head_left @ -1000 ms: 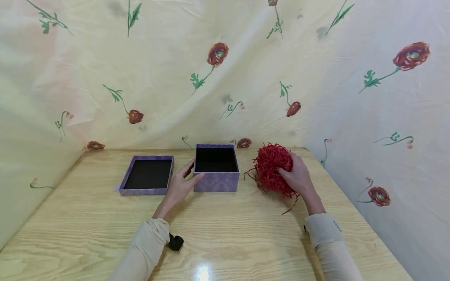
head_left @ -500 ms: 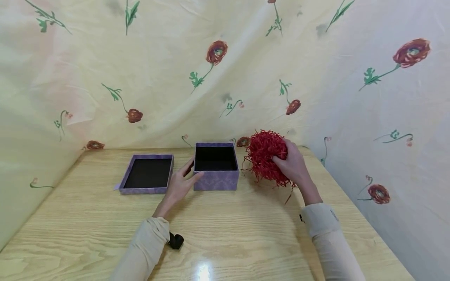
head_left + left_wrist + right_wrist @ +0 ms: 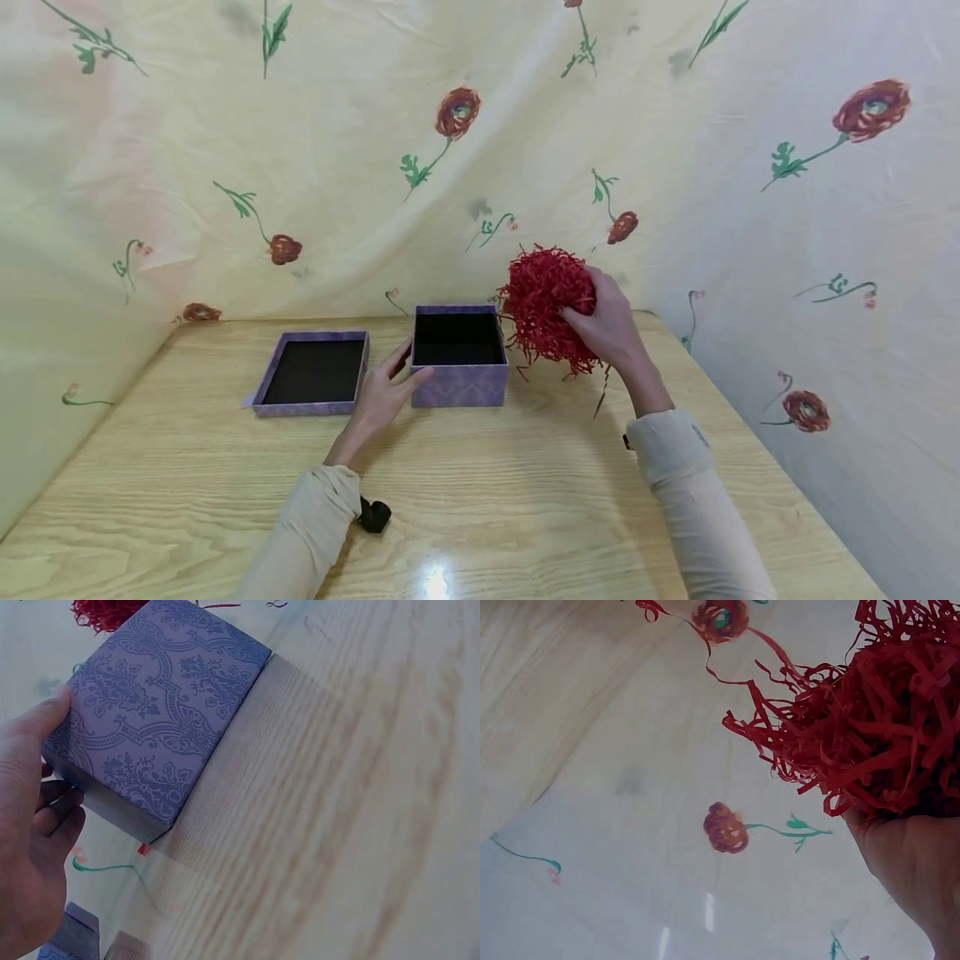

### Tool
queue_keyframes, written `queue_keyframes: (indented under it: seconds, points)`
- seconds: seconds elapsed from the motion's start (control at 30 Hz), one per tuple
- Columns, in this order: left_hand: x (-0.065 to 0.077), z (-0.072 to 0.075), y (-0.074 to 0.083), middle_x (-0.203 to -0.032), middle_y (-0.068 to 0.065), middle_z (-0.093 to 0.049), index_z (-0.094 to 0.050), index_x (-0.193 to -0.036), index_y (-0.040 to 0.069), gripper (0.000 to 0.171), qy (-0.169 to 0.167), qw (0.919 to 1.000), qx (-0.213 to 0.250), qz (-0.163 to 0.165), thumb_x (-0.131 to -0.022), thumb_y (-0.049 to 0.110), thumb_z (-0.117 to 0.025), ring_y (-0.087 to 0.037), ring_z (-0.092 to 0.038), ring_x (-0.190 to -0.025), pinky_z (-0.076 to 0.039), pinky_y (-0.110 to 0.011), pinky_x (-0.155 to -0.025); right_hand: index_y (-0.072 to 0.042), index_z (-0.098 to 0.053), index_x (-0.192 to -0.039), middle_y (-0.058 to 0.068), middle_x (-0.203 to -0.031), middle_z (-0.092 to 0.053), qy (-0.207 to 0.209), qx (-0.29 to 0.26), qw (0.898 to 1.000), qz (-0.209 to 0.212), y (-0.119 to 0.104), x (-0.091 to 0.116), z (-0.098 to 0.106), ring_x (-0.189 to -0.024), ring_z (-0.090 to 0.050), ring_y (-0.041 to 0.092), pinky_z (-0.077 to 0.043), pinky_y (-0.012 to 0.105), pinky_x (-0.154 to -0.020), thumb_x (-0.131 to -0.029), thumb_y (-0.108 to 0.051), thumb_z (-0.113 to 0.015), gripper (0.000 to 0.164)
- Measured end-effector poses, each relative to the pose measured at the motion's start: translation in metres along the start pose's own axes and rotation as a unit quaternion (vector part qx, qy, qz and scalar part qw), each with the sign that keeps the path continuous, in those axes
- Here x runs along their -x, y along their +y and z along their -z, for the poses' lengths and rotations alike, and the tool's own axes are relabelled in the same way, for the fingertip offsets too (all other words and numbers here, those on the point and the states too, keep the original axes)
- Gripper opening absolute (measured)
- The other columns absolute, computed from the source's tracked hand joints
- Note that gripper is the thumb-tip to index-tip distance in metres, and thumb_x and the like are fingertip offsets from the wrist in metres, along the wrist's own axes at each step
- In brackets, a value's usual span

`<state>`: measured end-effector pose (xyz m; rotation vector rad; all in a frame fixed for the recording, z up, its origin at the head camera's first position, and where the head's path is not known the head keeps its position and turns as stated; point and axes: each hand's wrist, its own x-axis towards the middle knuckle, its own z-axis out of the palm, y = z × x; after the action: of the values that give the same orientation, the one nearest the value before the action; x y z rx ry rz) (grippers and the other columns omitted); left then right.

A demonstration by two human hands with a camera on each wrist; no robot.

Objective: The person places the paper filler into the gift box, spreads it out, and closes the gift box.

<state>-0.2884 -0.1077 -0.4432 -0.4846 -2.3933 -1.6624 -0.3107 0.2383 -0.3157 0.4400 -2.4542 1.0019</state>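
Crinkly, tangled red shreds (image 3: 543, 304), strands dangling, held above table (image 3: 495, 492) beside black-lined, patterned purple box (image 3: 459, 387). Right hand (image 3: 613, 323): fingers curled into shreds. Left hand (image 3: 381, 397): partly spread, gripping box's left corner.

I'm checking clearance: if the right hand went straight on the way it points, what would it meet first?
Past the red shreds the right hand holds, probably the flowered cloth behind the table; the open purple box seems left of that line, though depth is unclear.
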Motion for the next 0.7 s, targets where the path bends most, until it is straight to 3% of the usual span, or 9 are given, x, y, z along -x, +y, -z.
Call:
queue_keyframes:
  seconds: [0.33, 0.7]
  points:
    - [0.0, 0.0, -0.001, -0.16, -0.021, -0.038, -0.036, -0.162, 0.008, 0.073, -0.002, 0.9999, 0.009, -0.006, -0.101, 0.028, -0.071, -0.041, -0.044, -0.141, -0.046, -0.054, -0.107, 0.005, -0.046, -0.148, 0.028, -0.135, -0.052, -0.012, -0.022, 0.999, 0.022, -0.024, -0.012, -0.013, -0.124, -0.051, 0.043, -0.045, 0.061, -0.103, -0.088, -0.002, -0.072, 0.066]
    - [-0.001, -0.001, -0.001, -0.162, -0.018, -0.036, -0.037, -0.162, 0.009, 0.072, 0.0, 1.0, 0.007, -0.006, -0.101, 0.027, -0.071, -0.041, -0.044, -0.141, -0.045, -0.054, -0.108, 0.0, -0.045, -0.152, 0.027, -0.134, -0.052, -0.054, -0.022, 0.998, 0.033, -0.042, -0.018, -0.036, -0.123, -0.053, 0.042, -0.046, 0.06, -0.103, -0.089, -0.006, -0.074, 0.07]
